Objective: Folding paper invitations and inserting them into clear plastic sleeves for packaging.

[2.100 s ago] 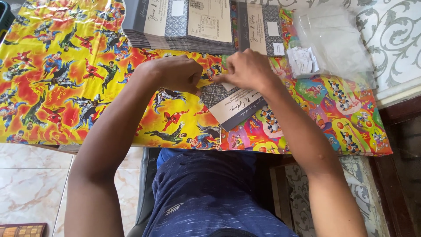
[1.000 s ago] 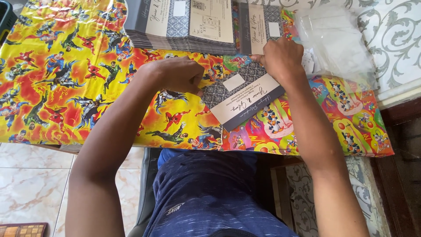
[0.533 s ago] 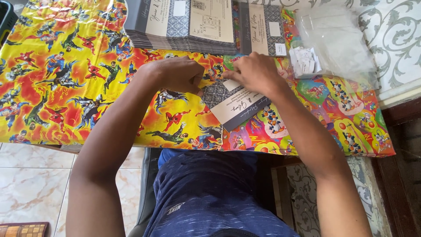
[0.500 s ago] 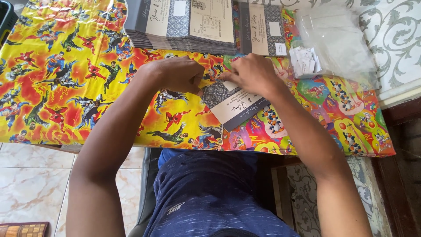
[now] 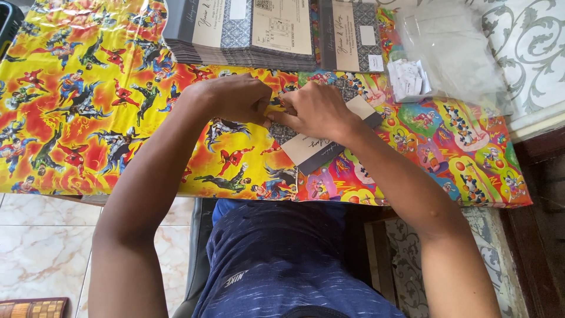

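Observation:
A grey patterned card [image 5: 315, 150] with a cream band lies tilted on the bright cartoon-print table cover [image 5: 88, 112]. My right hand [image 5: 315, 109] rests on the card's upper part, fingers pressed down. My left hand [image 5: 238, 97] is curled just left of it, thumb and fingertips meeting the right hand's fingers at the card's top left edge. What the fingertips pinch is hidden; it looks like a small piece at the card's edge.
A tall stack of similar grey cards [image 5: 247, 35] sits at the table's far side, with a second pile [image 5: 353, 35] beside it. Small white slips [image 5: 409, 76] and clear plastic sleeves [image 5: 453, 47] lie at the right. Tiled floor [image 5: 35, 247] shows below left.
My right hand reached toward the white slips a second ago, then came back onto the card. Both hands now meet at the card's top edge; the card has shifted slightly.

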